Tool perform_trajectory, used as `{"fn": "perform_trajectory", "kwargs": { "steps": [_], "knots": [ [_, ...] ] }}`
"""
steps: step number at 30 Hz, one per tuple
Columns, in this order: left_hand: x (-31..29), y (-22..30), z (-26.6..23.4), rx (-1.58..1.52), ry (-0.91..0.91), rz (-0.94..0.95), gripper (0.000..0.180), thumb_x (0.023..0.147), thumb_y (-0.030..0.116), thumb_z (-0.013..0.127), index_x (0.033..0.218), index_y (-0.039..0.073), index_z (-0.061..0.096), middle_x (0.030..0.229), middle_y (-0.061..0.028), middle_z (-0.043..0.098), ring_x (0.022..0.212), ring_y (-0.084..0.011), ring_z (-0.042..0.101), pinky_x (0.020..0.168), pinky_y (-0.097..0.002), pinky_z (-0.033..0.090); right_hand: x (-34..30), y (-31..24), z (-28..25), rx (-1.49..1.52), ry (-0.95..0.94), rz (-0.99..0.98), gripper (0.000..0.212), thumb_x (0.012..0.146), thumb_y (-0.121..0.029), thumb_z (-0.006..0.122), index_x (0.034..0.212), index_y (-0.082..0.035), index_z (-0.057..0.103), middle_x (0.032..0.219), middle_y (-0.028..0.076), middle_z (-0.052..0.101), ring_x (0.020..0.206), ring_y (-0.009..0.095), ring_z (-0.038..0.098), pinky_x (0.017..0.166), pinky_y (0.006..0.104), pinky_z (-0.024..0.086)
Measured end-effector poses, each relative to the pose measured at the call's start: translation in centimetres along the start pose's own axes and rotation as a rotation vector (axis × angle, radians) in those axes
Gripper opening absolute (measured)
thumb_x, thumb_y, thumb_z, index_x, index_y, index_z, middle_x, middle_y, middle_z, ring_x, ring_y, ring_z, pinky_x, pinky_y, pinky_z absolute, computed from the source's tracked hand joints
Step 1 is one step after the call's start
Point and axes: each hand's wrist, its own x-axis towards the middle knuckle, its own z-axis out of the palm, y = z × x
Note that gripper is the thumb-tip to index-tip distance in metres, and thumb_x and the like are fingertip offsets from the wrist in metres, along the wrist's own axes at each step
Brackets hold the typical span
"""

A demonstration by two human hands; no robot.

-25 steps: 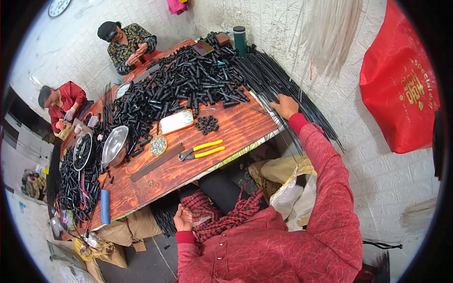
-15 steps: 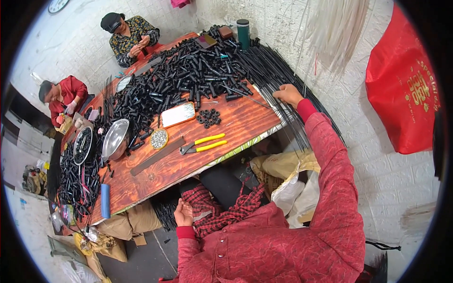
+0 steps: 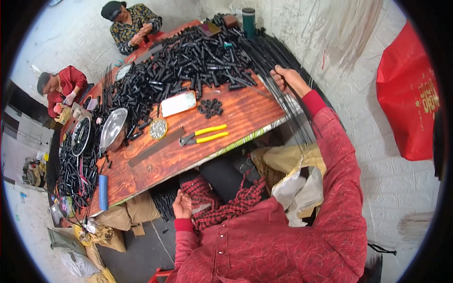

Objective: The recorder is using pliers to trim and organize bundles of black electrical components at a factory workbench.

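My right hand (image 3: 289,81) reaches over the far right corner of the table, its fingers curled round a few thin black rods (image 3: 293,112). These rods slant down past the table edge, and more of the same kind lie behind the hand. My left hand (image 3: 182,204) rests near my lap, palm turned up, fingers loosely bent and apart, with nothing visible in it. Beyond the hands, a large heap of short black tubes (image 3: 188,63) covers the back of the table. Yellow-handled pliers (image 3: 204,135) lie near the front edge.
On the wooden table (image 3: 245,113) are a white tray (image 3: 178,104), black rings (image 3: 210,108), a round dish of small metal parts (image 3: 157,128), a metal bowl (image 3: 113,129) and a blue roll (image 3: 103,192). Sacks (image 3: 302,188) stand below. Two people (image 3: 130,28) work across the table.
My right hand has tilted up slightly and moved a little away from me, the rods fanning out below it. The view has shifted slightly; my left hand stays by my lap.
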Motion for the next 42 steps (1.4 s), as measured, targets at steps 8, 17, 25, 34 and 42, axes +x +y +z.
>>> {"fn": "perform_trajectory", "kwargs": {
  "steps": [8,17,25,34,42],
  "knots": [
    [-0.4,-0.4,-0.3,0.018,0.067,0.011,0.015,0.094,0.006,0.054,0.109,0.004,0.057,0.081,-0.0014,0.058,0.071,-0.0138,0.054,0.066,-0.0258,0.049,1.0,-5.9,0.1,0.507,-0.409,0.048,0.017,0.101,-0.018,0.049,0.098,-0.002,0.049,0.073,-0.003,0.052,0.06,0.005,0.053,0.051,0.0182,0.044],
    [-0.7,0.0,-1.3,0.013,0.033,0.03,0.016,0.094,0.005,0.053,0.11,0.003,0.057,0.082,-0.0035,0.058,0.071,-0.0145,0.053,0.065,-0.0266,0.049,-0.8,-10.5,2.5,0.354,-0.374,-0.034,0.015,0.102,-0.014,0.046,0.111,-0.002,0.047,0.075,-0.005,0.052,0.059,0.002,0.051,0.049,0.0168,0.047],
    [-1.5,0.1,0.7,0.196,0.019,0.111,0.016,0.095,0.008,0.054,0.11,0.006,0.058,0.082,-0.0025,0.059,0.072,-0.0145,0.054,0.063,-0.0283,0.048,-5.2,-10.5,6.6,0.07,-0.237,-0.374,0.018,0.099,-0.018,0.052,0.109,-0.002,0.052,0.078,-0.002,0.054,0.064,0.006,0.052,0.056,0.0199,0.045],
    [-7.2,1.8,10.0,0.748,-0.041,0.101,0.014,0.094,0.014,0.06,0.106,0.006,0.062,0.083,-0.0015,0.062,0.072,-0.0097,0.058,0.068,-0.0235,0.051,-10.5,-7.4,13.7,-0.026,-0.269,-0.79,0.017,0.103,-0.023,0.046,0.106,-0.006,0.049,0.081,0.003,0.054,0.071,0.013,0.055,0.067,0.0272,0.048],
    [-8.0,-0.5,13.3,0.849,-0.204,0.094,0.016,0.096,0.014,0.059,0.108,0.005,0.062,0.084,-0.0009,0.064,0.073,-0.0072,0.06,0.066,-0.0201,0.05,-9.9,-4.0,18.7,-0.05,-0.42,-0.93,0.017,0.104,-0.022,0.044,0.104,-0.006,0.05,0.081,0.005,0.057,0.076,0.015,0.059,0.072,0.0291,0.051]
  ]
}}
